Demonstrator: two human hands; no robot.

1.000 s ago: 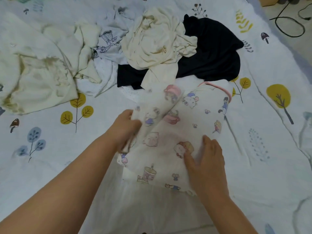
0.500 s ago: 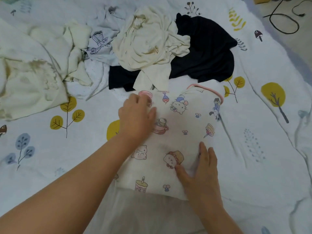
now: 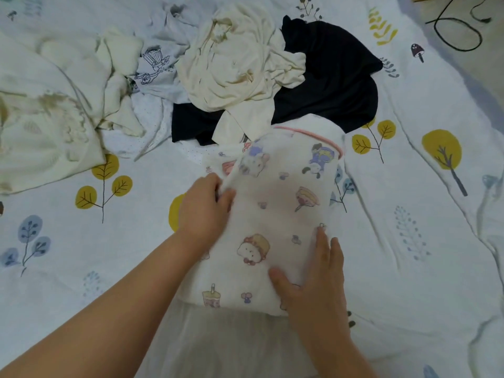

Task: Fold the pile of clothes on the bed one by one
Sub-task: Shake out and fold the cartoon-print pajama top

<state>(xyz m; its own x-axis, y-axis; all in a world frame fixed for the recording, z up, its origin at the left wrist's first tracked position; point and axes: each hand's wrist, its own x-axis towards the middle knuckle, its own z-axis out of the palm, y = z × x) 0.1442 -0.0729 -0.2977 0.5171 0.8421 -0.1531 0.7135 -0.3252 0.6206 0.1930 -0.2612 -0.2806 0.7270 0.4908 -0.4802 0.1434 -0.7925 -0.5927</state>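
Note:
A white cartoon-print garment (image 3: 275,214) with a pink-trimmed neck lies partly folded on the bed in front of me. My left hand (image 3: 204,211) grips its left edge, with the fabric lifted over my fingers. My right hand (image 3: 313,279) lies flat on its lower right part, pressing it down. Behind it is the pile: a cream shirt (image 3: 240,64) on top of a black garment (image 3: 335,80), and a pale grey printed top (image 3: 155,64) to the left.
A large cream garment (image 3: 46,118) lies spread at the far left. The bed has a white sheet (image 3: 409,241) printed with yellow and blue trees. A black cable (image 3: 458,31) lies on the floor past the bed's right edge.
My left hand drew back from the top of the garment to its left edge and lifted that edge. My right hand stayed pressing on the lower right.

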